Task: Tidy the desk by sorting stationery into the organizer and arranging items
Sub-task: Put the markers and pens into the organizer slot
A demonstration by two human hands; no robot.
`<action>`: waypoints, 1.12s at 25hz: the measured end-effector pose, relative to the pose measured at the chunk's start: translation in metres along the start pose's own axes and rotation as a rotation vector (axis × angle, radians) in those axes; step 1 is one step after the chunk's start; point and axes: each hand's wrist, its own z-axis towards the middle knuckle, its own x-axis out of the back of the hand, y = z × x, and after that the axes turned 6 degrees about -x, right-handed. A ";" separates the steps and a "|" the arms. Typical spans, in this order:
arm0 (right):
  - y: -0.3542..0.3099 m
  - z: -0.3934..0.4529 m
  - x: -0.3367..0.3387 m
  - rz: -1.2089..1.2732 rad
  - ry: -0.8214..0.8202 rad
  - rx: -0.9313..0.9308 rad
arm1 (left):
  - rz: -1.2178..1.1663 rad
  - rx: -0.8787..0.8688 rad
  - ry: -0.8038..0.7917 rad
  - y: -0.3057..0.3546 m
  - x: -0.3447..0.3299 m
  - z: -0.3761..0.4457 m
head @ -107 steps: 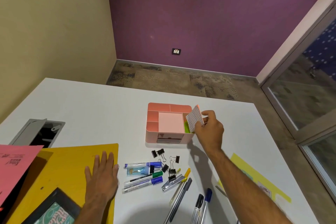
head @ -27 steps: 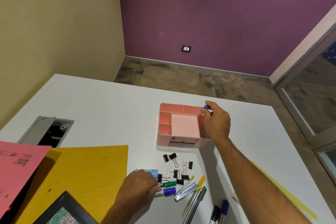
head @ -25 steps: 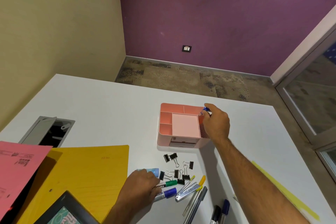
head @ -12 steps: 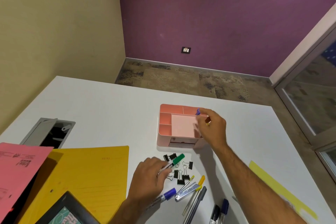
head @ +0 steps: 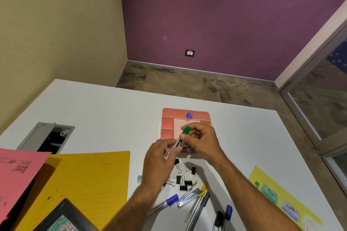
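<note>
A pink desk organizer (head: 167, 122) stands mid-table, and a blue-capped marker (head: 188, 115) sticks up from its rear compartment. Just in front of it, both hands hold a green-capped marker (head: 184, 132) tilted up. My left hand (head: 160, 161) pinches its lower barrel. My right hand (head: 202, 141) grips it near the cap. On the table below lie several black binder clips (head: 181, 179), a blue-capped marker (head: 168, 200), a stapler (head: 188, 197), pens (head: 199, 206) and two more markers (head: 223, 217).
A yellow folder (head: 84, 184) and a pink paper (head: 16, 170) lie at the left, with a dark picture frame (head: 65, 217) at the bottom. A grey cable hatch (head: 45, 138) is open at the left. A yellow sheet (head: 277, 193) lies at the right.
My right hand left the blue-capped marker standing in the organizer and came back toward me. My left hand lifted the green-capped marker off the table; both hands now hold it.
</note>
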 end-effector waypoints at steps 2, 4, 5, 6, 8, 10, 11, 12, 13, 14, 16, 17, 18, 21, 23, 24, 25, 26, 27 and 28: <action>-0.005 0.005 0.006 0.026 0.155 0.069 | 0.027 0.046 -0.058 -0.004 0.004 -0.002; -0.013 0.013 0.017 0.087 0.394 0.099 | 0.121 0.104 -0.199 -0.018 0.008 -0.008; -0.016 0.018 0.023 0.086 0.519 0.102 | 0.174 0.132 -0.316 -0.026 0.011 -0.011; -0.018 0.023 0.030 0.067 0.620 0.101 | 0.230 0.155 -0.454 -0.032 0.013 -0.015; -0.017 0.033 0.039 0.003 0.730 0.106 | 0.375 0.151 -0.707 -0.036 0.016 -0.024; -0.012 0.039 0.044 -0.102 0.750 0.110 | 0.517 0.115 -0.856 -0.034 0.017 -0.030; -0.009 0.041 0.045 -0.167 0.745 0.100 | 0.574 0.112 -0.910 -0.031 0.016 -0.032; -0.005 0.042 0.045 -0.234 0.734 0.083 | 0.623 0.117 -0.956 -0.029 0.014 -0.034; 0.000 0.044 0.046 -0.303 0.714 0.059 | 0.660 0.117 -0.982 -0.027 0.012 -0.035; 0.006 0.046 0.047 -0.376 0.686 0.031 | 0.686 0.121 -0.992 -0.026 0.010 -0.037; 0.017 0.047 0.046 -0.507 0.627 -0.019 | 0.724 0.120 -0.976 -0.026 0.006 -0.039; 0.021 0.046 0.045 -0.549 0.612 -0.038 | 0.741 0.112 -0.959 -0.027 0.005 -0.039; 0.024 0.046 0.043 -0.573 0.606 -0.060 | 0.752 0.109 -0.946 -0.027 0.004 -0.039; 0.024 0.047 0.039 -0.598 0.604 -0.132 | 0.744 0.114 -0.910 -0.027 0.005 -0.039; 0.025 0.050 0.040 -0.600 0.580 -0.172 | 0.693 0.104 -0.887 -0.025 0.007 -0.037; 0.026 0.051 0.041 -0.595 0.552 -0.191 | 0.650 0.096 -0.873 -0.025 0.009 -0.035; 0.027 0.050 0.042 -0.584 0.528 -0.197 | 0.602 0.087 -0.851 -0.023 0.011 -0.033; 0.028 0.049 0.043 -0.567 0.519 -0.189 | 0.553 0.078 -0.816 -0.022 0.012 -0.031; 0.028 0.046 0.044 -0.532 0.525 -0.171 | 0.499 0.072 -0.762 -0.020 0.012 -0.030; 0.028 0.042 0.044 -0.482 0.533 -0.150 | 0.435 0.077 -0.693 -0.019 0.011 -0.029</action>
